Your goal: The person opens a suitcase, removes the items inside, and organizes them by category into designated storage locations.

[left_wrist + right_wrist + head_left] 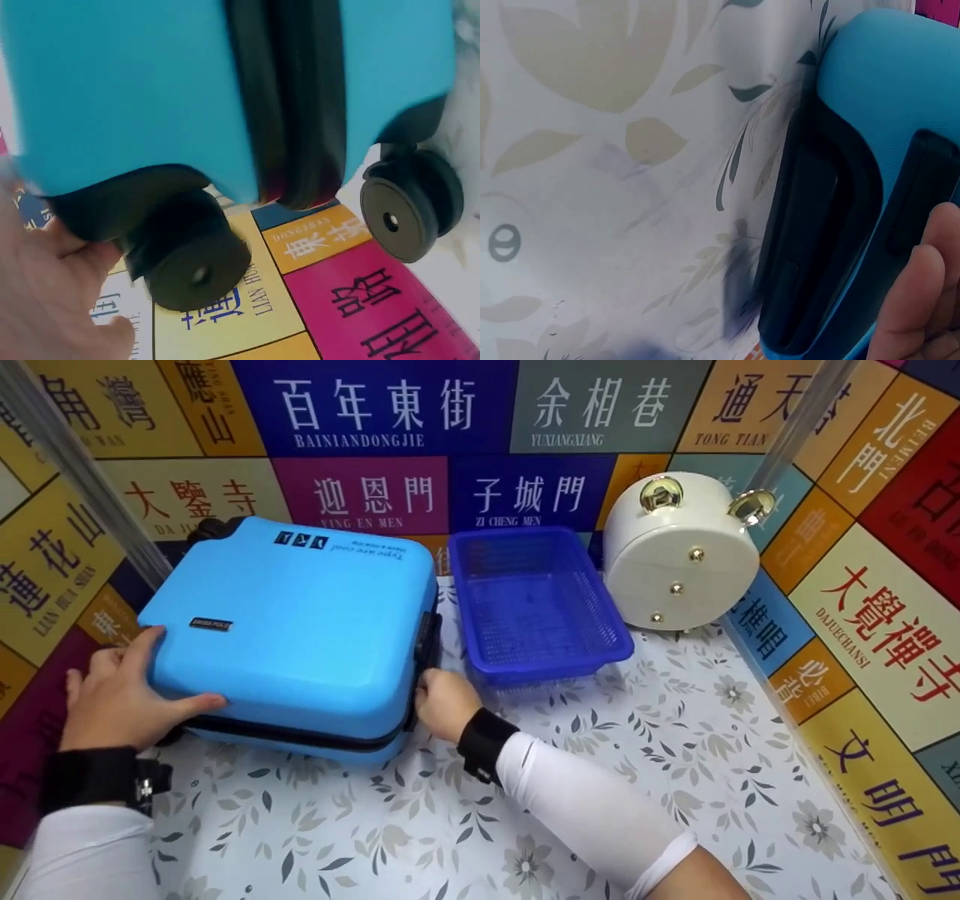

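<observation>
A light blue hard-shell suitcase (285,607) lies flat at the left of the patterned surface. My left hand (124,690) rests on its near left corner, thumb along the front edge and index finger along the left side. In the left wrist view that hand is beside a black wheel (199,262), while a second wheel (409,202) sits lower on the case. My right hand (450,705) touches the right side, below the black side handle (427,637). The right wrist view shows its fingertips (911,292) against the black trim; whether they pinch anything is hidden.
Right of the suitcase stands a blue plastic basket (536,667) with perforated walls. A round cream-white case (675,562) with gold-coloured knobs stands behind it at the right. Sign-printed walls (360,412) enclose the back and sides of the floral-patterned surface (525,810).
</observation>
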Demonstrator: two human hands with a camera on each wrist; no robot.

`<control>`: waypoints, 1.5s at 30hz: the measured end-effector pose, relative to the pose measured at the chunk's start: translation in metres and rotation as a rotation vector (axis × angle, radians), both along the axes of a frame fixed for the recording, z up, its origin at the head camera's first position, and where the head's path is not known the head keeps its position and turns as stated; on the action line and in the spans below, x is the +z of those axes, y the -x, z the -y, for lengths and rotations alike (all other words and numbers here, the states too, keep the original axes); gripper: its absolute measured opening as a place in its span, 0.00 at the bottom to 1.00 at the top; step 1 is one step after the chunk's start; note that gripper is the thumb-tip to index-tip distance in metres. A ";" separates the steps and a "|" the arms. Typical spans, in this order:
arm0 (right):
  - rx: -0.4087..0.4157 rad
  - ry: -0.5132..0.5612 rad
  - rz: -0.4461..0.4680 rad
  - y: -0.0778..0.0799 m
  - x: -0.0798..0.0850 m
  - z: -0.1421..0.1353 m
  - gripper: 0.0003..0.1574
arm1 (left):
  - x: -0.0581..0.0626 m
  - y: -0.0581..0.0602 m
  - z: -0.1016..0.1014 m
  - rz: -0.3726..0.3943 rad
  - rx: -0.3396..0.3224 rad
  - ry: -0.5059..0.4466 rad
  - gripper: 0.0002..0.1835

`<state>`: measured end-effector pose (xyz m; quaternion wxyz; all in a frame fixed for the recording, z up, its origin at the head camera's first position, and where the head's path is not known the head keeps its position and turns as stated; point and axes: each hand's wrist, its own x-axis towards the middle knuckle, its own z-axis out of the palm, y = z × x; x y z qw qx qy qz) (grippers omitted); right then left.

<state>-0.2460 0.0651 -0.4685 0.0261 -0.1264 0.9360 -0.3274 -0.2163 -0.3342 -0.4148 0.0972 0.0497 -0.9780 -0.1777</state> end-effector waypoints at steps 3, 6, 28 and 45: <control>-0.014 0.007 0.000 -0.003 0.000 -0.002 0.10 | -0.007 -0.004 -0.006 -0.056 0.038 0.034 0.72; -0.002 0.015 0.033 -0.014 -0.001 -0.003 0.08 | -0.012 -0.007 -0.009 -0.087 0.065 0.033 0.71; -0.073 0.030 -0.028 -0.022 -0.001 -0.016 0.10 | -0.006 -0.011 -0.053 -0.073 0.159 0.043 0.73; -0.060 0.025 -0.064 -0.012 0.000 -0.004 0.08 | 0.002 -0.034 -0.111 0.068 0.363 0.055 0.81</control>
